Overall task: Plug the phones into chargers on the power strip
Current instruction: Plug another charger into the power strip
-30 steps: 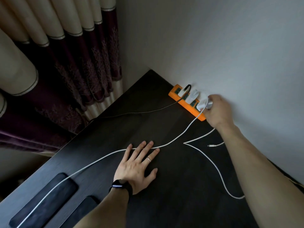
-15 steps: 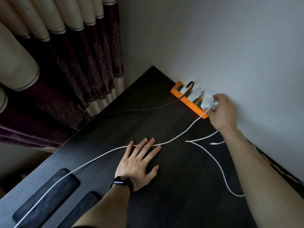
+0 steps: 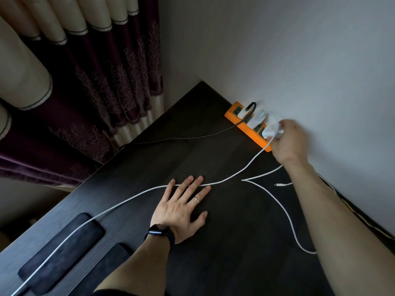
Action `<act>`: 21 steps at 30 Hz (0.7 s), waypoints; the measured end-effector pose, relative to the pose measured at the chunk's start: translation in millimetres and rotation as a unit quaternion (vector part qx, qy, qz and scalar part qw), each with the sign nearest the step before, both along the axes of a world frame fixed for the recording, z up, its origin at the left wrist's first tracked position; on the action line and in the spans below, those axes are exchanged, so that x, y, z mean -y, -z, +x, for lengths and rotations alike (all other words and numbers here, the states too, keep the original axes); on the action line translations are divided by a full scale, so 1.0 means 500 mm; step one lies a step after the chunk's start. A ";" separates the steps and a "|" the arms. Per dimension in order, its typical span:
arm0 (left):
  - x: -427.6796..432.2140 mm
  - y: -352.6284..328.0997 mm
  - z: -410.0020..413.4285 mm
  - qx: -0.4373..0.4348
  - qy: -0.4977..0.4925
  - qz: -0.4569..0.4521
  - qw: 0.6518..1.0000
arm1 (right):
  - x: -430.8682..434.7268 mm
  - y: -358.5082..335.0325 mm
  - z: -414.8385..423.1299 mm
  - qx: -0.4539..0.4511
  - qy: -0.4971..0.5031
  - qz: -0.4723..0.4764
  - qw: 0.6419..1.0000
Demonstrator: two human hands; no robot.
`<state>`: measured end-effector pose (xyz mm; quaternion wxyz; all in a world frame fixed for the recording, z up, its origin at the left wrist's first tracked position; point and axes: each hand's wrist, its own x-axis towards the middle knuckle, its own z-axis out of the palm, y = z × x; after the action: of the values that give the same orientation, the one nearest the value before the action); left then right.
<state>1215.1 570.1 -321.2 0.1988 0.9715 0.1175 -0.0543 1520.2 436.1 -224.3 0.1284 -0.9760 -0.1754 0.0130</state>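
An orange power strip (image 3: 239,122) lies against the wall at the back of the dark table (image 3: 213,263). Three white chargers stand in it. My right hand (image 3: 291,142) grips the nearest charger (image 3: 271,129) at the strip's right end. A white cable (image 3: 132,198) runs from that charger across the table and over a dark phone (image 3: 62,248) at the lower left. A second dark phone (image 3: 111,261) lies beside it, partly behind my left forearm. My left hand (image 3: 181,208) rests flat on the table, fingertips on the cable.
A second white cable (image 3: 280,207) loops loose on the right with its free plug (image 3: 277,185) near my right forearm. A black braided cable (image 3: 192,136) leaves the far charger toward the table's left edge. Curtains (image 3: 85,82) hang at left.
My right hand has shifted slightly to the right along the wall, still at the nearest charger. The left hand stays flat in place. The view has moved a little.
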 end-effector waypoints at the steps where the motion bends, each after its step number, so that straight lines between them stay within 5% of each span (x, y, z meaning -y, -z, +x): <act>1: 0.000 0.001 -0.001 0.000 0.000 0.000 1.000 | -0.006 -0.003 0.001 0.007 -0.013 -0.017 1.000; 21: 0.003 0.005 0.001 0.000 -0.001 0.005 1.000 | -0.077 -0.016 0.029 0.007 -0.020 -0.212 0.977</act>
<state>1215.4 568.7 -323.8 0.1943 0.9723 0.1185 -0.0539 1534.6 474.6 -216.2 -0.0827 -0.9775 -0.1886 0.0456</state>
